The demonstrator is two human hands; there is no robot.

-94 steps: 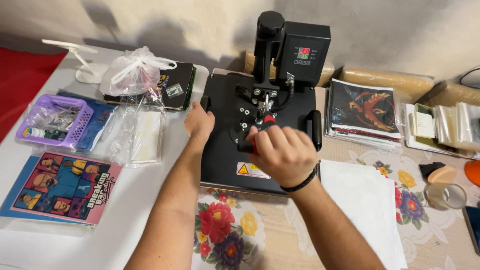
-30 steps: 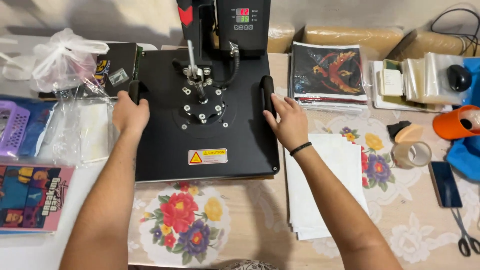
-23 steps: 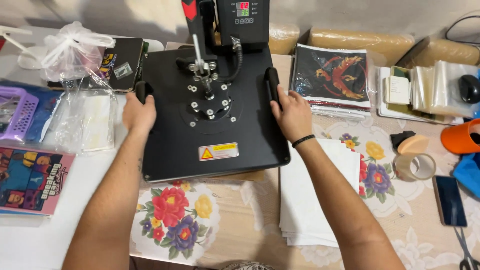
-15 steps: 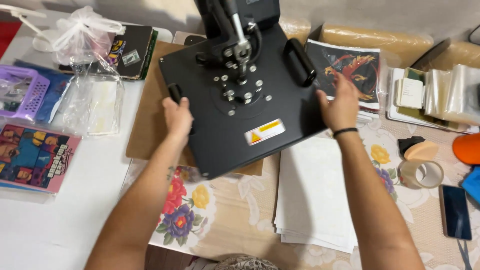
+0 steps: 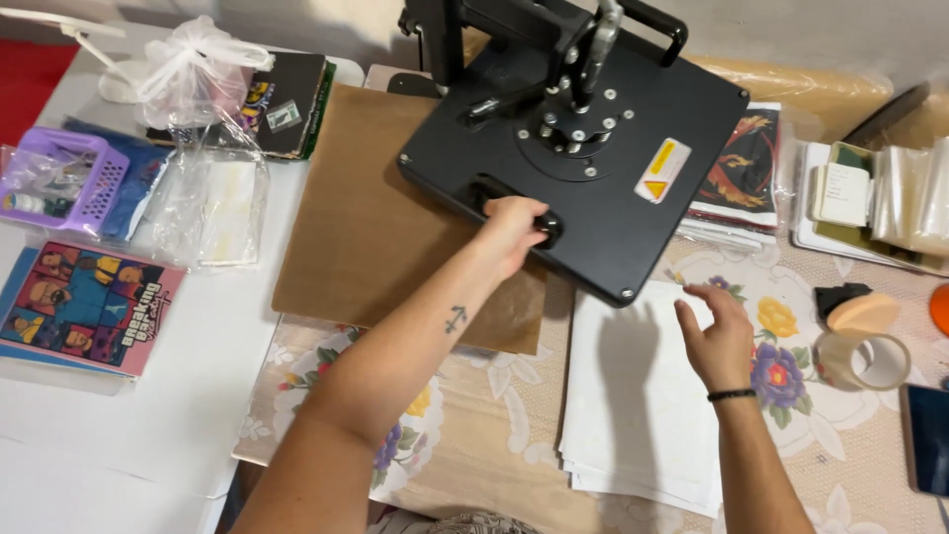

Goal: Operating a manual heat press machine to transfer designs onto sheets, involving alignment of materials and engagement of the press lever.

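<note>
Heat-press plate (image 5: 593,188), black and swung to the right, is overhanging a brown sheet (image 5: 366,218) on the bench (image 5: 119,435). Left hand (image 5: 512,229) is gripping its front handle; right hand (image 5: 720,336) is hovering open-fingered over a white paper stack (image 5: 633,415). A purple basket (image 5: 69,178) is holding small items at the bench's left side. Tape roll (image 5: 863,358) is lying near the right hand.

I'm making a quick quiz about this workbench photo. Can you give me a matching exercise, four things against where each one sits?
Things:
1. heat press plate
2. stack of white sheets
3. purple basket
4. tape roll

Places:
A. far left, on the white table
B. below the open right hand
C. right side, on the flowered cloth
D. swung out, gripped by the left hand

Pairs: 1-D, 2-B, 3-A, 4-C
</note>
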